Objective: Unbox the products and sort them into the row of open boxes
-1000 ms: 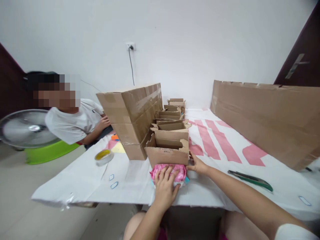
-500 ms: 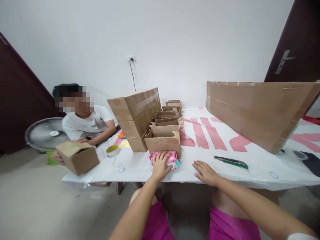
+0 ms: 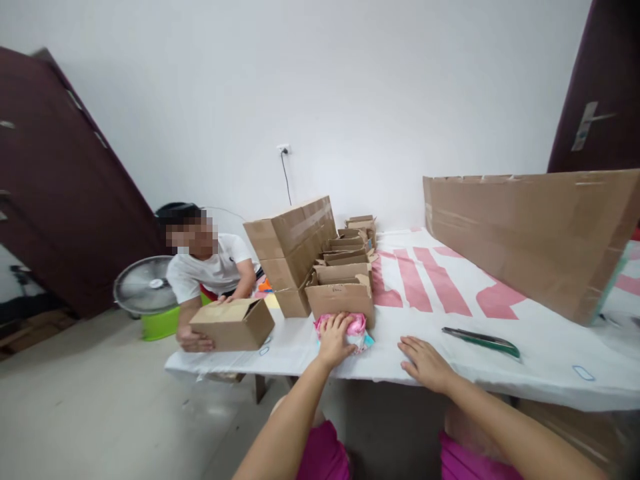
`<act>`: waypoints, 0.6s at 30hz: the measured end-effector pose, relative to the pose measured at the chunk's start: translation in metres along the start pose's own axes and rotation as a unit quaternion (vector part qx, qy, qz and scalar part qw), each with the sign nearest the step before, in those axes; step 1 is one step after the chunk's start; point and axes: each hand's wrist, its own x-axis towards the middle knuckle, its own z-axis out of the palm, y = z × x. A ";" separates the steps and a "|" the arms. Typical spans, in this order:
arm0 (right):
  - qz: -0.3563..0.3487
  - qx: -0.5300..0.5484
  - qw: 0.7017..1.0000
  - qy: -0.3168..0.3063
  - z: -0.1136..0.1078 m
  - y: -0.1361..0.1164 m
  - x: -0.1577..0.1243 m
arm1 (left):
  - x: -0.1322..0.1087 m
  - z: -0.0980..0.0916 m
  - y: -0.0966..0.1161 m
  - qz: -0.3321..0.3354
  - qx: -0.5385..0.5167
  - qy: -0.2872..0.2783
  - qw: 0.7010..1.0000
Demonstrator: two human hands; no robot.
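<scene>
Because I watch from afar, I judge the left hand (image 3: 336, 341) by its outline: its fingers lie spread over the pink pack (image 3: 357, 325), and I cannot tell whether they grip or merely rest. The pack sits under those fingers, in front of the nearest open box (image 3: 345, 304), which stands just beyond the fingertips. My right hand (image 3: 426, 364), loosely open and holding nothing, rests near the table's (image 3: 384, 353) near edge, with a knife (image 3: 483, 341) to its right. I take the step in hand to be steadying the pack; lifting it would call for thumb and fingers pressed on its sides. Left of the left hand, a co-worker (image 3: 215, 267) has hands on another box (image 3: 235, 329).

As for writing, the front of the open box bears small dark marks, too tiny to read. Any print on the pack is hidden or blurred. Right of the right hand, a blue-edged tag (image 3: 583, 373) shows no legible words. I can make out no brand.
</scene>
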 end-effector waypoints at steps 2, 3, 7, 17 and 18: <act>0.001 -0.008 1.000 0.000 0.000 0.000 0.000 | 0.003 0.004 -0.002 0.003 -0.005 0.003 1.000; 0.000 -0.013 1.000 0.001 0.001 0.000 0.000 | 0.006 0.005 -0.002 0.005 -0.009 0.004 1.000; -0.004 -0.022 1.000 0.010 0.003 0.002 0.001 | 0.020 0.009 -0.005 0.014 -0.026 0.007 1.000; -0.020 -0.038 0.999 0.027 0.010 0.011 0.002 | 0.045 0.012 -0.011 0.026 -0.068 0.003 0.997; -0.022 -0.038 0.999 0.026 0.011 0.013 0.002 | 0.041 0.008 -0.014 0.032 -0.072 0.006 0.997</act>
